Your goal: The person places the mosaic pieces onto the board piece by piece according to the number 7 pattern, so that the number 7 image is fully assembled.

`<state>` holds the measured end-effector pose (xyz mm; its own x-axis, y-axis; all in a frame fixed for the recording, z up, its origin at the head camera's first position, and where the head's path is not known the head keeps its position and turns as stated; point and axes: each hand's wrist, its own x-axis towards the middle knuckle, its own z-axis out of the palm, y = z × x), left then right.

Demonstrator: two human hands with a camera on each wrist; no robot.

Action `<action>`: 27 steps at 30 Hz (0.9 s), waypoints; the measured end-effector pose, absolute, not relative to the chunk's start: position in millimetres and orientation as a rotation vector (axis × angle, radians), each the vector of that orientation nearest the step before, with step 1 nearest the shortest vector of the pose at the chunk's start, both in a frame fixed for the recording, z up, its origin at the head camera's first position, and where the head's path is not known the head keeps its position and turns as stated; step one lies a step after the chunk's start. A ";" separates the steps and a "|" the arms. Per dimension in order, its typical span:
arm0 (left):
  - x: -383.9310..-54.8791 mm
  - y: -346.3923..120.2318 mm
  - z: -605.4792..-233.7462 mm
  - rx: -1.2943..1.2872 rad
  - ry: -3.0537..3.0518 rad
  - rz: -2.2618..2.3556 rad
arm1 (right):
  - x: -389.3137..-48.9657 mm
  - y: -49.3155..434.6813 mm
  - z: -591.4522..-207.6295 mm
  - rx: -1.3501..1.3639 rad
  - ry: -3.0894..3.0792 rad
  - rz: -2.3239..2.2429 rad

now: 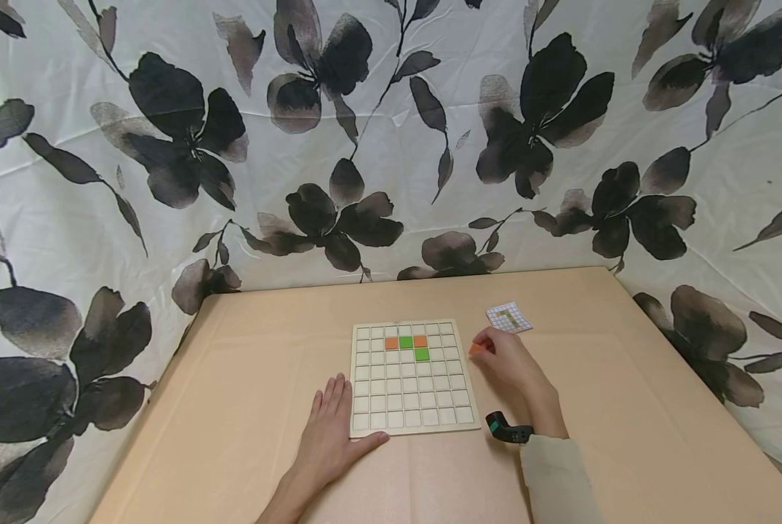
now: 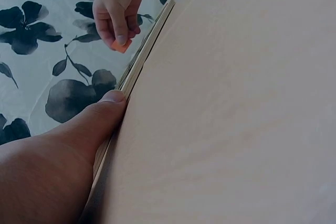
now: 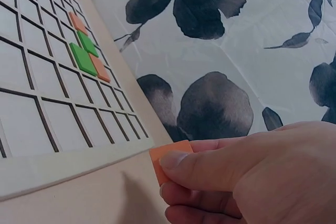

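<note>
A pale wooden grid board (image 1: 412, 386) lies flat on the table. Near its top row sit two orange tiles and two green tiles, one green tile (image 3: 83, 60) set a row below the others. My right hand (image 1: 511, 364) is off the board's right side and pinches another orange tile (image 3: 168, 153) between thumb and fingers. On the opposite side, my left hand (image 1: 328, 429) lies with fingers straight along the board's left edge, its thumb at the bottom left corner. In the left wrist view that thumb (image 2: 107, 106) touches the board's edge.
A small card (image 1: 509, 317) printed with a coloured grid pattern lies beyond the right hand. A black band (image 1: 510, 429) is on the right wrist. The tan table (image 1: 266, 349) meets a white cloth (image 1: 430, 182) with dark flowers behind and at both sides.
</note>
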<state>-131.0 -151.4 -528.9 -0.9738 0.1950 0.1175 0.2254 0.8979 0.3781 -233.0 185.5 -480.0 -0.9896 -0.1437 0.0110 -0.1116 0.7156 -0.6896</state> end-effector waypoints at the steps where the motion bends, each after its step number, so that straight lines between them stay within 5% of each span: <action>1: -130.9 -151.4 -528.9 -0.331 -2.986 -0.609 | -232.8 184.4 -480.1 -0.213 2.865 -1.153; 27: -132.4 -152.5 -529.3 -0.339 -2.988 -0.589 | -232.8 154.2 -482.8 -0.270 2.809 -1.128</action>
<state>-132.4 -152.5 -529.3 -0.9725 0.2005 0.1180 0.2304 0.9017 0.3659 -232.8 154.2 -482.8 -0.9790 -0.2019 -0.0291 -0.1257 0.7094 -0.6935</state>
